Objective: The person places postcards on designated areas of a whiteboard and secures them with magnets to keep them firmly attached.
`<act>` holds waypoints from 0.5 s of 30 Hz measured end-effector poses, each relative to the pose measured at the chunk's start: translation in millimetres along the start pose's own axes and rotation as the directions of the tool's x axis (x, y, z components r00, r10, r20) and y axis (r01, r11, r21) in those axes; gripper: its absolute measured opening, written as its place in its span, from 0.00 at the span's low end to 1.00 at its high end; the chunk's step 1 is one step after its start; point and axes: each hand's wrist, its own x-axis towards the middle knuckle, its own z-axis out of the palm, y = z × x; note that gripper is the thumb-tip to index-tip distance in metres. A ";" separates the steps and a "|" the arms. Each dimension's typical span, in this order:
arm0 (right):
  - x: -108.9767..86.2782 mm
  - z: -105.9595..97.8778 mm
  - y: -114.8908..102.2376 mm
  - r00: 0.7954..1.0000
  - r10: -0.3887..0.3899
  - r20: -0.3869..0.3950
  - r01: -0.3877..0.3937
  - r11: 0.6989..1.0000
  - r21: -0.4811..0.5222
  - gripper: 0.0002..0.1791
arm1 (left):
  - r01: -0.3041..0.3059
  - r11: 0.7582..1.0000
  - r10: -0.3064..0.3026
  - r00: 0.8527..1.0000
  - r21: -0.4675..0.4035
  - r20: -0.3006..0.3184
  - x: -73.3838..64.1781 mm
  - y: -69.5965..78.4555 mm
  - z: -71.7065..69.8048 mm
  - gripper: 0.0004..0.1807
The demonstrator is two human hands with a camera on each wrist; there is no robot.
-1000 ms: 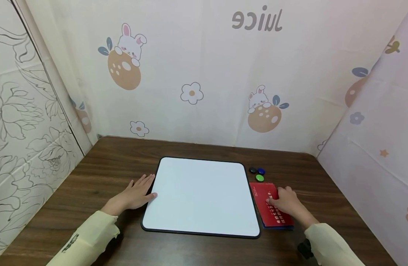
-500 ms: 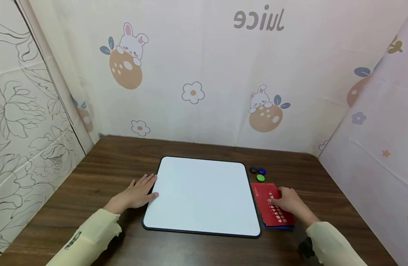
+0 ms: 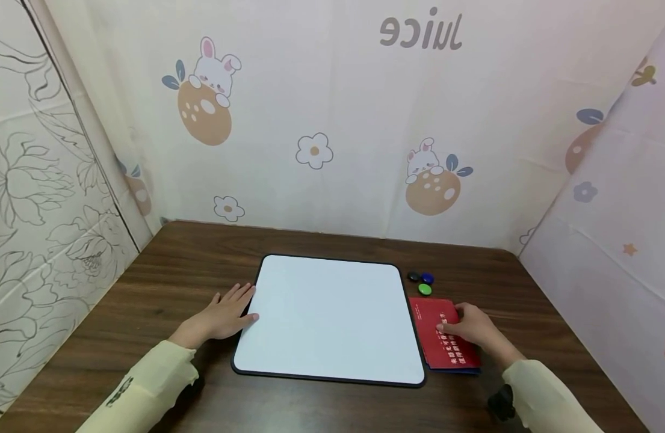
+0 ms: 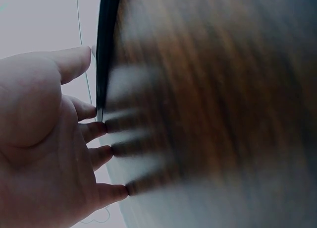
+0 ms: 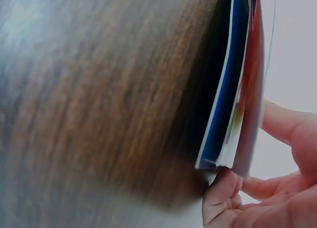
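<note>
My left hand [image 3: 221, 316] lies with straight fingers over the left edge of a white board [image 3: 332, 319] with a black rim. In the left wrist view its fingertips reach past the rim, above the wood. At the board's right side, my right hand [image 3: 473, 328] grips a red booklet [image 3: 426, 319] with white printed characters. The thumb rests on the cover while the fingers bend at the far right edge. Under it a blue booklet [image 5: 225, 109] shows, its pages and edge seen from the side in the right wrist view.
Three round magnet-like discs, black [image 3: 413, 276], blue [image 3: 427, 278] and green [image 3: 425, 290], lie just beyond the red booklet. Everything stands on a dark wood table [image 3: 332, 409]. A printed curtain [image 3: 332, 90] rises along the back edge, with more cloth at both sides.
The red booklet's far right corner has shifted slightly to the right under my right hand. My left hand and the board stay in place.
</note>
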 end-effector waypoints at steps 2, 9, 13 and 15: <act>0.0 -0.8 1.1 1.000 0.008 -0.001 -0.007 1.000 0.015 0.45 | 0.002 1.000 -0.002 1.000 -0.005 0.000 -0.5 -0.1 0.3 0.38; -0.9 -2.1 4.1 1.000 0.026 -0.010 -0.025 0.998 0.057 0.46 | 0.009 1.000 -0.009 1.000 0.000 -0.003 -0.4 -0.4 2.0 0.39; -1.3 -2.2 4.4 0.999 0.031 -0.011 -0.030 0.997 0.078 0.46 | 0.009 1.000 -0.009 1.000 -0.005 -0.008 -0.4 -0.6 2.7 0.36; -1.1 -2.4 5.2 0.999 0.038 -0.009 -0.037 0.994 0.100 0.47 | 0.008 1.000 -0.008 1.000 -0.005 -0.011 -0.8 -0.5 2.8 0.34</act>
